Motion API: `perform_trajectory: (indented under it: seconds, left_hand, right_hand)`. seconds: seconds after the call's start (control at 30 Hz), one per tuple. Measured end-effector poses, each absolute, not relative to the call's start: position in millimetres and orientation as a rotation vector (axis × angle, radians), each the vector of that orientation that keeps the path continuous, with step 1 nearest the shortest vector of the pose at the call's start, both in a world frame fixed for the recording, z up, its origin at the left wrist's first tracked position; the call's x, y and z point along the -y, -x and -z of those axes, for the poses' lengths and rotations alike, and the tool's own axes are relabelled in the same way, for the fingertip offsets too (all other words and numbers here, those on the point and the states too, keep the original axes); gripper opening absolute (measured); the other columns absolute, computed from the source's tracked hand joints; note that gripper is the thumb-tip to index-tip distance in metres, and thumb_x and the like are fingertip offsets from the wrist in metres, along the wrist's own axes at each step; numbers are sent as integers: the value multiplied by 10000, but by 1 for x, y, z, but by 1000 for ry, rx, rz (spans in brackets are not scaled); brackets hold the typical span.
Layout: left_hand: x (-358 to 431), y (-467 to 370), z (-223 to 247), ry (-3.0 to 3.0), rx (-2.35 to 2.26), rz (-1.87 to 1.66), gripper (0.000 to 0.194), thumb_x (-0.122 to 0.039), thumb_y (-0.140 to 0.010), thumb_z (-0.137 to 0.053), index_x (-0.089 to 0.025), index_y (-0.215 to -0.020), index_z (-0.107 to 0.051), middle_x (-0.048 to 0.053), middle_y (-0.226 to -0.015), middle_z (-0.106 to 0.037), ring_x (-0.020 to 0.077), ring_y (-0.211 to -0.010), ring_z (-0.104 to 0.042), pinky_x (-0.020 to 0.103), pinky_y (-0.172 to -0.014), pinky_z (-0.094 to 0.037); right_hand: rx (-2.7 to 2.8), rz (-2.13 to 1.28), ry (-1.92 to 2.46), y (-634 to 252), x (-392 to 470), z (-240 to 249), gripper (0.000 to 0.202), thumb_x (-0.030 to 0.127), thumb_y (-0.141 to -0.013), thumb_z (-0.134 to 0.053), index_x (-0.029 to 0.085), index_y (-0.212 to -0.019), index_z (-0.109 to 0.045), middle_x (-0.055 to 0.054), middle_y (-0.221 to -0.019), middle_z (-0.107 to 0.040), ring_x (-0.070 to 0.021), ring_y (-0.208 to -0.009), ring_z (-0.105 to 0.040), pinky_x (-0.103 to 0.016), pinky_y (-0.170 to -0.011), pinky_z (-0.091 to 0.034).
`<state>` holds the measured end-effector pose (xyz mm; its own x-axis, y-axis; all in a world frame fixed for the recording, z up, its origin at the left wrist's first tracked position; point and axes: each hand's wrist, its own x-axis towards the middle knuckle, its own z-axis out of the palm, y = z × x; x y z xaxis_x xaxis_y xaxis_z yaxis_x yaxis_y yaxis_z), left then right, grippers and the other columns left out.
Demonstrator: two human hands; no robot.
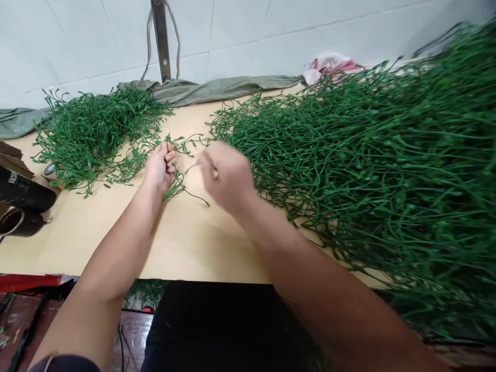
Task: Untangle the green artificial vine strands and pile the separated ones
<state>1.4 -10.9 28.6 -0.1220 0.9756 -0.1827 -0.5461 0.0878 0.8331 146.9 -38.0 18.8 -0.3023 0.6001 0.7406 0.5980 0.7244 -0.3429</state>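
Left hand: the left hand (161,164) is closed around green stems (176,186).
Right hand: the right hand (227,175) is curled and blurred; I cannot tell whether it grips anything.
Piles: a small green pile (96,134) lies left, a larger pile (372,155) right, on the worktop (186,243).
Writing: "VAC…" on the black cylinder (29,191); the rest is unclear.

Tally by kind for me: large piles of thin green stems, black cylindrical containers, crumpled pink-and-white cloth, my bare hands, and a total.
Large piles of thin green stems: 2
Black cylindrical containers: 2
Crumpled pink-and-white cloth: 1
Bare hands: 2
Total: 7
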Motion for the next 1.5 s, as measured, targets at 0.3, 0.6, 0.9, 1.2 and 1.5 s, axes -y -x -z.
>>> perform_trajectory:
  seconds: [0.3,0.6,0.9,1.2,1.5]
  left_hand:
    - [20,-4,-39,-553,-864,-1461,314,-356,-891,-443,-167,-653,-364,-86,-454,-261,9,-341,-266,111,-324,-206]
    - [17,-5,-33,-652,-897,-1557,292,-360,-848,-529,-166,-660,-418,-71,-480,-375,16,-393,-375,131,-387,-314]
    - [31,-10,-29,-822,-941,-1018,206,-299,-852,-504,-127,-791,-600,29,-678,-648,111,-667,-637,199,-602,-471]
    - [30,-14,-28,-869,-961,-1038,217,-324,-784,-596,-144,-715,-495,-50,-526,-492,49,-465,-496,170,-494,-421]
    - [30,-19,-29,-939,-1056,-1122,171,-176,-829,-470,-138,-663,-460,-53,-507,-408,15,-391,-335,123,-379,-219]
  right_hand:
    - [1837,-47,1262,-166,15,-8,440,265,-741,-593,92,-1139,-517,-206,-1179,-456,-342,-1123,-380,-548,-933,-344]
    - [2133,-262,736,-127,42,-9,221,170,-853,-430,153,-844,-650,-111,-971,-622,-198,-958,-533,-356,-901,-409]
    - [1650,-462,927,-147,26,-14,421,453,-902,-375,164,-735,-632,-49,-755,-573,-139,-730,-540,-288,-691,-440]
    - [1488,-686,892,-149,19,-12,545,640,-816,-387,166,-791,-655,-43,-770,-596,-124,-724,-543,-281,-665,-460]
    - [1424,-902,857,-143,23,-17,533,633,-835,-355,169,-694,-577,-13,-678,-566,-102,-676,-536,-258,-673,-450]
